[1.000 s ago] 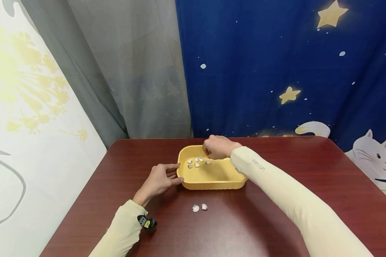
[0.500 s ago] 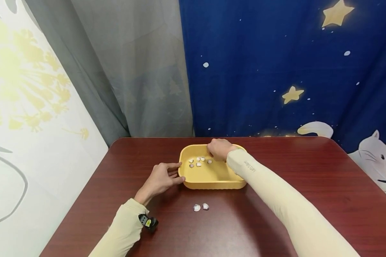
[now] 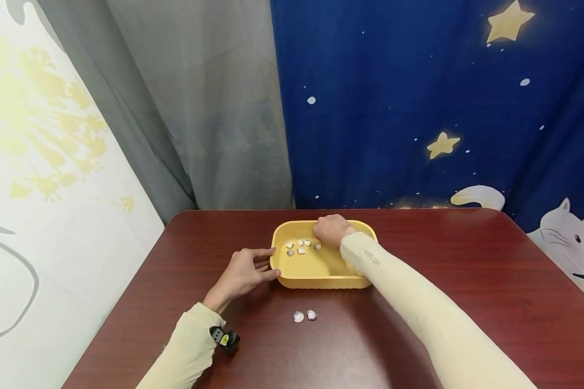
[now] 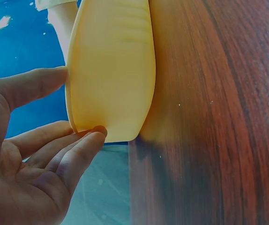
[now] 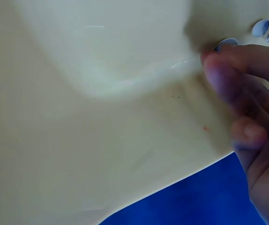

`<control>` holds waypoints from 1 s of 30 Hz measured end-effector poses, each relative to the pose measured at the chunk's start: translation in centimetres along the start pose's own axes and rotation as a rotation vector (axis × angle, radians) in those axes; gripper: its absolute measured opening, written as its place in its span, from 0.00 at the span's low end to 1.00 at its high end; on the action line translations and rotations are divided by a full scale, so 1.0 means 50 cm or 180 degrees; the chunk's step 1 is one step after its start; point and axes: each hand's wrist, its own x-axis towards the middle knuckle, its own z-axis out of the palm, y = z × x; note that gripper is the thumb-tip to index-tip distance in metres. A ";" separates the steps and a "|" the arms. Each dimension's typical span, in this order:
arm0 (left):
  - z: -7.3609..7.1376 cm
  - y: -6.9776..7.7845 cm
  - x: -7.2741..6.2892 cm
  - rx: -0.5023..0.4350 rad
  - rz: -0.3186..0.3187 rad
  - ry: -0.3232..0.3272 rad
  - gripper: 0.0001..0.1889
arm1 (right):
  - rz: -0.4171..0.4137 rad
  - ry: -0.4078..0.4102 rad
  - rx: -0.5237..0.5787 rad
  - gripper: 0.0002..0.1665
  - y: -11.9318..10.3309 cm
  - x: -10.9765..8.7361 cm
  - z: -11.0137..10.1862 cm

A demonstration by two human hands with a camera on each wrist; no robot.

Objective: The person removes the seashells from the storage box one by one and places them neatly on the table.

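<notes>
Right hand (image 3: 332,230) lowered into tray (image 3: 323,282), shell (image 5: 226,42) (partly hidden) at fingers (image 5: 223,78)

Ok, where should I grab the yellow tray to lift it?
I'd probably grip the yellow tray by the rim at both short ends, coming in from left and right: it's a rounded rectangle, longer sideways, with raised walls. The left hand touches its left end; the right hand reaches inside.

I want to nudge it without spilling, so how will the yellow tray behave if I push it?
The yellow tray looks fairly stiff, undented where the left hand touches it. Low and wide, it should probably slide rather than tip. The small shells inside may shift.
</notes>
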 end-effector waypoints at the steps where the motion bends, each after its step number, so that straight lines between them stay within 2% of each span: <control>1: 0.000 0.000 0.000 -0.0004 0.0007 0.0002 0.32 | 0.0002 0.0011 -0.0046 0.13 -0.001 0.001 0.002; 5: 0.001 0.002 -0.001 -0.0027 0.0000 -0.0006 0.32 | 0.0015 0.0024 -0.0182 0.13 -0.002 0.004 0.007; 12: 0.001 0.001 -0.001 -0.0051 -0.0039 0.0013 0.32 | 0.0026 -0.0032 -0.0157 0.14 -0.003 0.003 0.001; 16: 0.000 0.001 0.000 -0.0054 -0.0025 0.0015 0.32 | 0.0037 -0.0124 -0.0041 0.13 -0.001 0.000 -0.012; 23: 0.000 0.005 -0.002 -0.0055 0.0009 -0.0010 0.32 | -0.0100 -0.0207 0.0247 0.21 -0.006 -0.015 -0.051; 30: 0.002 0.006 -0.005 -0.0040 0.0024 -0.0001 0.32 | -0.0225 -0.0293 0.0503 0.21 -0.012 -0.028 -0.079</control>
